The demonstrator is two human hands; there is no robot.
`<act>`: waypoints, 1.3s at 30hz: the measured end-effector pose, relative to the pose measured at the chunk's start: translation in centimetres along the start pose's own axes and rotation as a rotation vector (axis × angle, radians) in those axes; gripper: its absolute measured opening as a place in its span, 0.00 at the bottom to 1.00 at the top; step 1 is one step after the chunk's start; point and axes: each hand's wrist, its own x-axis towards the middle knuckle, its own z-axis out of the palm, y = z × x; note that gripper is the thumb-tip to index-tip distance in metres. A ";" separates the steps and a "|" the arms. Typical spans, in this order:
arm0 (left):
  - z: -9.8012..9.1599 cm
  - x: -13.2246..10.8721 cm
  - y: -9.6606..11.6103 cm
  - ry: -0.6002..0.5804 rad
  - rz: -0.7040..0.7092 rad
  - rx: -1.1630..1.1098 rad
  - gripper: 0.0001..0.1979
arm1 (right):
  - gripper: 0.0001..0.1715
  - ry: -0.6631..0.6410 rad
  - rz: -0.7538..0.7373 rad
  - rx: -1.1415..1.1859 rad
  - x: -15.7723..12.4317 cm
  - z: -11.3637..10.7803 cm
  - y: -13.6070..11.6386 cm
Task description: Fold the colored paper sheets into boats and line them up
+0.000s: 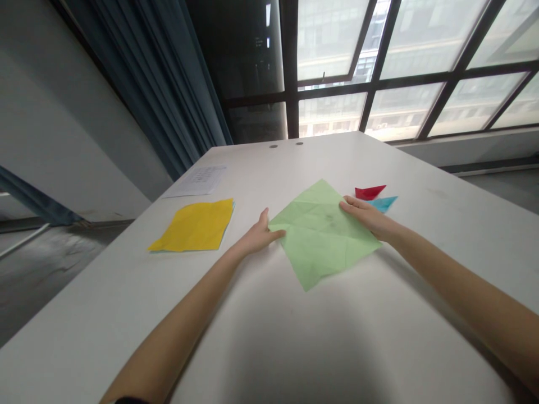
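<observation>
A square sheet of light green paper, marked with crease lines, is held over the white table with one corner toward me. My left hand grips its left corner, thumb on top and the other fingers partly hidden beneath. On the right edge, my right hand pinches the sheet, its thumb side showing above and the rest of the fingers under the paper. Just beyond my right hand lie two folded paper pieces, a red one and a blue one, the blue partly covered by the hand.
A stack of coloured paper with a yellow sheet on top lies to the left. Behind it is a white printed sheet. A blue curtain and framed windows stand past the table's far side.
</observation>
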 end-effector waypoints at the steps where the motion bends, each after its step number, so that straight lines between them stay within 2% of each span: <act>1: 0.2 0.0 0.2 0.030 -0.026 -0.125 0.52 | 0.10 0.029 0.006 0.032 0.1 0.1 0.0; 3: 0.6 0.0 0.7 0.084 -0.061 -0.338 0.54 | 0.09 0.072 0.016 0.094 0.2 0.3 -0.1; 6: 1.3 0.1 1.1 0.109 -0.034 -0.537 0.56 | 0.07 0.119 0.026 0.192 0.3 0.7 -0.2; 9: 2.2 0.3 1.0 0.093 0.019 -0.626 0.56 | 0.06 0.145 0.043 0.271 0.6 0.8 0.3; 12: 2.8 0.6 1.0 0.142 0.101 -0.667 0.51 | 0.07 0.225 0.048 0.262 1.1 0.6 1.1; 13: 2.9 0.7 1.0 0.170 0.124 -0.680 0.50 | 0.09 0.267 0.039 0.243 1.1 0.5 1.3; 15: 2.9 0.8 0.9 0.251 0.151 -0.681 0.45 | 0.22 0.308 0.003 0.197 1.1 0.4 1.6; 17: 2.8 0.9 0.8 0.351 0.161 -0.652 0.40 | 0.37 0.233 -0.044 0.154 0.9 0.3 1.6; 19: 2.6 1.0 0.7 0.437 0.170 -0.606 0.34 | 0.46 0.063 -0.077 0.105 0.5 0.4 1.5; 20: 2.5 1.1 0.6 0.466 0.171 -0.584 0.31 | 0.48 -0.016 -0.090 0.078 0.4 0.5 1.5; 22: 2.4 1.3 0.4 0.488 0.172 -0.557 0.26 | 0.44 -0.098 -0.116 0.027 0.2 0.6 1.5; 25: 2.6 1.5 0.3 0.457 0.162 -0.546 0.19 | 0.28 -0.072 -0.144 -0.029 0.4 0.7 1.7; 27: 2.8 1.3 0.5 0.405 0.157 -0.545 0.15 | 0.21 -0.035 -0.132 -0.041 0.6 0.5 1.9; 29: 2.9 1.0 0.7 0.341 0.167 -0.522 0.14 | 0.20 -0.010 -0.107 -0.026 0.6 0.5 2.0; 33: 3.0 0.4 1.1 0.206 0.161 -0.490 0.19 | 0.23 0.024 -0.076 0.032 0.5 0.7 2.0; 39: 3.0 0.2 1.5 0.066 0.019 -0.796 0.22 | 0.21 0.049 -0.035 0.155 0.2 1.0 1.7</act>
